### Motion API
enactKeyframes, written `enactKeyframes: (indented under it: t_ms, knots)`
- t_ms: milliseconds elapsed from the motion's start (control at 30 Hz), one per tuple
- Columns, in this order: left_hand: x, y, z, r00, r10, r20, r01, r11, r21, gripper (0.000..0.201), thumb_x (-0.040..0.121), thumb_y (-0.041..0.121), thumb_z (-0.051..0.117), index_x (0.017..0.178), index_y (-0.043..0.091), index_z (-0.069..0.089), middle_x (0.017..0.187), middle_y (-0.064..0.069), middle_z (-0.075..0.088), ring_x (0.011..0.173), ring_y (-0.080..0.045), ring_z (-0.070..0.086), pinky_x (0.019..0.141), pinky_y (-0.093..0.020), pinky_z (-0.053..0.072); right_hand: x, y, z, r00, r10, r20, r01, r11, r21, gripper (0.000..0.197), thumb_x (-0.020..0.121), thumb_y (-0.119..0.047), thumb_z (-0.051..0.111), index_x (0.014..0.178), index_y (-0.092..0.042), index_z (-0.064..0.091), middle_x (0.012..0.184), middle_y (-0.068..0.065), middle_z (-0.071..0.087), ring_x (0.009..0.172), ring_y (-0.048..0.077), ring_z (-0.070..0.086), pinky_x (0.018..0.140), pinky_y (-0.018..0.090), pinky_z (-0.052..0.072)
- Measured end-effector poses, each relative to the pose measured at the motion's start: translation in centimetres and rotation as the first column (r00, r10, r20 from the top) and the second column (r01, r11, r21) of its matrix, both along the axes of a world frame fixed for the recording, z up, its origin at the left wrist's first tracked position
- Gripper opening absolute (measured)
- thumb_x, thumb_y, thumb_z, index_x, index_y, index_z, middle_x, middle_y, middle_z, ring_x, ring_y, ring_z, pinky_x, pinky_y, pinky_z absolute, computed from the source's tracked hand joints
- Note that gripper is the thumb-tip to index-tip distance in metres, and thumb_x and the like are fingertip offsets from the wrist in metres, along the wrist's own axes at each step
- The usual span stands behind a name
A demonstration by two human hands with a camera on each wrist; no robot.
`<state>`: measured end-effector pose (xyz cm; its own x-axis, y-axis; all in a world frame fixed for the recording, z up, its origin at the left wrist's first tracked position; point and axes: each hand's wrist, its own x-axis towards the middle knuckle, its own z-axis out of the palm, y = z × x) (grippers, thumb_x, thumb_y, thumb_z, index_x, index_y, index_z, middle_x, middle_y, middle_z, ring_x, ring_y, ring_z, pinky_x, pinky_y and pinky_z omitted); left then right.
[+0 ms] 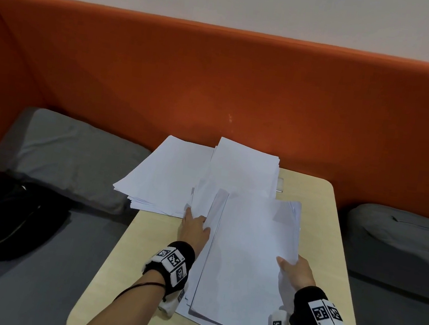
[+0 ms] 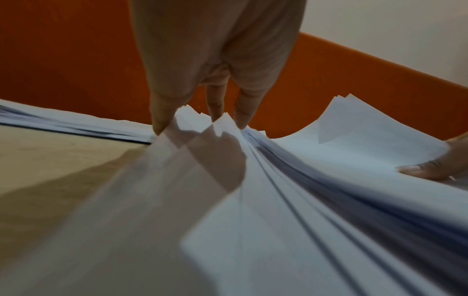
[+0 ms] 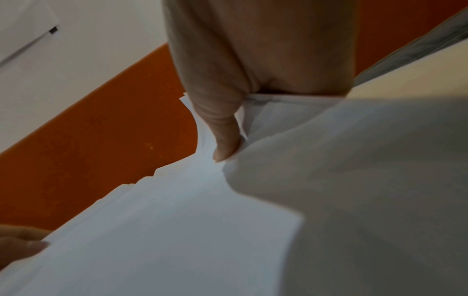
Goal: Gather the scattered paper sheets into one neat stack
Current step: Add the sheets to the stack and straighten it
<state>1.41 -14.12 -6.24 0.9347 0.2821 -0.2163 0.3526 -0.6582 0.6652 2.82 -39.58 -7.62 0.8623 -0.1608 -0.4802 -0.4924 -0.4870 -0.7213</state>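
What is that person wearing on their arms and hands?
The left hand and right hand are bare, with no sleeves. Each wrist carries a black band with white blocks bearing black square code patterns, plus a white pod underneath. A thin dark cord circles each forearm.

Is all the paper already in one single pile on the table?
No: the head view shows a separate pile overhanging the table edge, apart from the sheets both hands hold.

No readable text, only square black-and-white coded markers on the wristbands (image 1: 174, 262), paper sheets (image 1: 247, 254) blank
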Motion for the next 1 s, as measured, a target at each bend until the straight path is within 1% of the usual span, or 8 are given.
enactKeyframes:
  t_ms: [133,200,333,433,667,767,867,1000]
  knots:
    - [-0.1,-0.3,0.2,0.999,-0.028,-0.017,0.029,0.999,0.046,0.043,0.098,0.018,0.043,0.137,0.004,0.038,0.155,-0.02,-0.006,0.144,-0.03,0.013,0.117,-0.035,0.023,0.0,0.0,0.0,1.0,-0.001,0.003,0.001,1.0,0.005,0.035,0.089,-0.014,0.058,0.118,0.005,0.054,0.097,0.016,0.057,0.091,0.03,0.053,0.079,0.032,0.039]
    - [-0.2,-0.4,0.3,0.999,-0.032,-0.029,0.034,0.997,0.075,0.043,0.099,0.019,0.039,0.14,0.006,0.034,0.155,-0.02,-0.012,0.146,-0.027,0.006,0.118,-0.029,0.018,0.0,0.0,0.1,1.0,0.0,0.004,0.0,1.0,0.005,0.035,0.089,-0.014,0.058,0.119,0.005,0.054,0.098,0.016,0.057,0.092,0.029,0.053,0.079,0.032,0.038]
    - [-0.5,-0.7,0.2,0.999,-0.052,-0.008,0.052,0.996,0.072,0.04,0.099,0.016,0.038,0.137,0.003,0.035,0.154,-0.019,-0.019,0.146,-0.026,-0.003,0.118,-0.027,0.014,0.0,0.0,0.1,1.0,0.003,0.0,-0.003,1.0,0.004,0.036,0.089,-0.014,0.058,0.119,0.005,0.054,0.098,0.016,0.058,0.092,0.03,0.053,0.079,0.032,0.039]
    - [-0.5,-0.8,0.2,0.999,-0.051,0.018,0.05,0.997,0.051,0.042,0.098,0.014,0.041,0.137,0.0,0.035,0.155,-0.018,-0.015,0.146,-0.029,-0.001,0.119,-0.034,0.015,0.0,0.0,0.1,1.0,0.009,0.001,-0.009,1.0,-0.008,0.036,0.089,-0.014,0.058,0.119,0.006,0.054,0.097,0.016,0.057,0.091,0.03,0.053,0.079,0.032,0.039]
    - [-0.7,-0.7,0.2,0.998,-0.069,0.008,0.068,0.992,0.102,0.037,0.098,0.013,0.04,0.134,0.005,0.037,0.155,-0.017,-0.017,0.146,-0.026,0.005,0.117,-0.031,0.02,-0.1,0.1,0.1,1.0,-0.007,-0.005,0.007,1.0,-0.004,0.038,0.089,-0.014,0.059,0.122,0.006,0.053,0.099,0.017,0.057,0.091,0.029,0.051,0.079,0.032,0.038]
    - [-0.9,-0.7,0.5,0.998,-0.067,-0.013,0.068,0.984,0.162,0.038,0.099,0.015,0.039,0.136,0.008,0.036,0.156,-0.016,-0.01,0.142,-0.029,0.014,0.113,-0.034,0.029,-0.1,0.1,0.0,1.0,-0.018,-0.002,0.018,1.0,-0.002,0.04,0.089,-0.014,0.059,0.123,0.006,0.052,0.105,0.02,0.06,0.091,0.028,0.051,0.079,0.031,0.038]
    - [-1.0,-0.7,0.8,0.998,-0.052,-0.045,0.062,0.967,0.247,0.04,0.099,0.02,0.039,0.138,0.012,0.036,0.155,-0.014,-0.002,0.138,-0.028,0.022,0.106,-0.037,0.038,-0.1,0.1,-0.1,1.0,-0.03,-0.002,0.03,1.0,0.002,0.038,0.09,-0.014,0.059,0.122,0.005,0.053,0.099,0.016,0.057,0.091,0.029,0.052,0.08,0.032,0.038]
    - [-1.0,-0.6,1.1,0.997,-0.068,-0.048,0.079,0.954,0.288,0.04,0.099,0.02,0.038,0.138,0.015,0.037,0.155,-0.013,0.003,0.137,-0.027,0.021,0.102,-0.04,0.041,-0.1,0.2,0.0,0.999,-0.033,-0.008,0.033,0.999,0.006,0.04,0.09,-0.015,0.058,0.124,0.005,0.052,0.113,0.023,0.061,0.092,0.03,0.052,0.082,0.033,0.039]
